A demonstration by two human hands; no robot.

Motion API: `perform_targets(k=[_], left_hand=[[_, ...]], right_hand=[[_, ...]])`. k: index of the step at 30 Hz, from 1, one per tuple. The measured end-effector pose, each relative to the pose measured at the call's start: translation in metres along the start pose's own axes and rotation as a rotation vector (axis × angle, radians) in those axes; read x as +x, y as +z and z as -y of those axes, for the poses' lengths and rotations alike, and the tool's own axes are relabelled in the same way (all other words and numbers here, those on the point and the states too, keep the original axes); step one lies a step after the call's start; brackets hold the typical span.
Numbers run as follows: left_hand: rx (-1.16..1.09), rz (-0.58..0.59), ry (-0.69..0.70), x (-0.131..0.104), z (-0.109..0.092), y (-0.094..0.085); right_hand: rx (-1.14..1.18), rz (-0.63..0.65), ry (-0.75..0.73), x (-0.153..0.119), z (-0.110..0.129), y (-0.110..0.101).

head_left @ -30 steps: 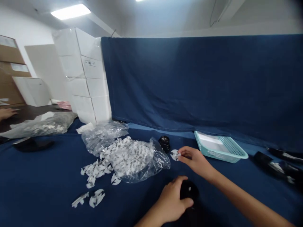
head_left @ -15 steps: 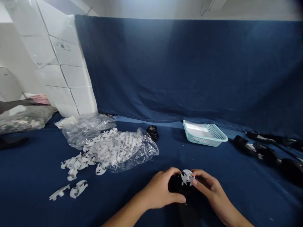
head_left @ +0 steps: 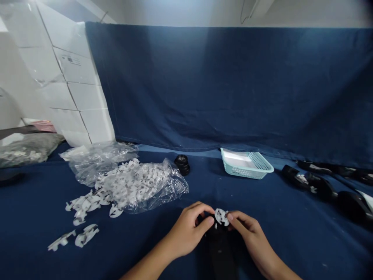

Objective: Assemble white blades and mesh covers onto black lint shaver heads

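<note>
A small white plastic piece [head_left: 221,216] with curved edges sits at the top of a long black object [head_left: 220,252], which blends into the dark cloth. My right hand [head_left: 247,231] pinches the white piece at its right side between thumb and fingers. From the left, my left hand [head_left: 190,229] curls its thumb and fingers around the black object's upper end. Where the white piece meets the black object is too dark to make out. Two loose white pieces [head_left: 86,235] lie to the left, near a heap of similar white pieces [head_left: 131,186].
Clear plastic bags [head_left: 101,157] lie around the heap. Behind it stand stacked black round parts [head_left: 182,165]. A light-blue basket [head_left: 250,171] is at the back, with black long objects [head_left: 323,188] at right. A blue curtain [head_left: 233,85] and white boxes [head_left: 87,93] border the table.
My left thumb has risen from low on the black object to near its top. My right fingers still hold the white piece, now turned somewhat. The whole view has shifted slightly.
</note>
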State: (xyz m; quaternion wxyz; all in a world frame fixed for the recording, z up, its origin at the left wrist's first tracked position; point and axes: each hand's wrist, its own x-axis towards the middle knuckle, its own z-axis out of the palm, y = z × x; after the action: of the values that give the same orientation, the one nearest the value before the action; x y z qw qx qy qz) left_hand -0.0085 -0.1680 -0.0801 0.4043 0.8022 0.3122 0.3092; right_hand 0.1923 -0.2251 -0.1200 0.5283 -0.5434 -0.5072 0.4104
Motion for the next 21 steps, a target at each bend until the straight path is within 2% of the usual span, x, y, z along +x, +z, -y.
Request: perform_targets(k=[6, 16, 21], left_hand=[[-0.004, -0.078, 0.028, 0.0003, 0.0001, 0.0006], [0.101, -0.113, 0.242, -0.0021, -0.0001, 0.0013], [0.139, -0.115, 0.24, -0.0026, -0.0031, 0.0003]], right_hand=[[0.021, 0.023, -0.096, -0.0028, 0.0024, 0.0022], [0.028, 0.006, -0.186, -0.0044, -0.0023, 0.0026], [0.022, 0.031, -0.176, -0.0076, 0.002, 0.0018]])
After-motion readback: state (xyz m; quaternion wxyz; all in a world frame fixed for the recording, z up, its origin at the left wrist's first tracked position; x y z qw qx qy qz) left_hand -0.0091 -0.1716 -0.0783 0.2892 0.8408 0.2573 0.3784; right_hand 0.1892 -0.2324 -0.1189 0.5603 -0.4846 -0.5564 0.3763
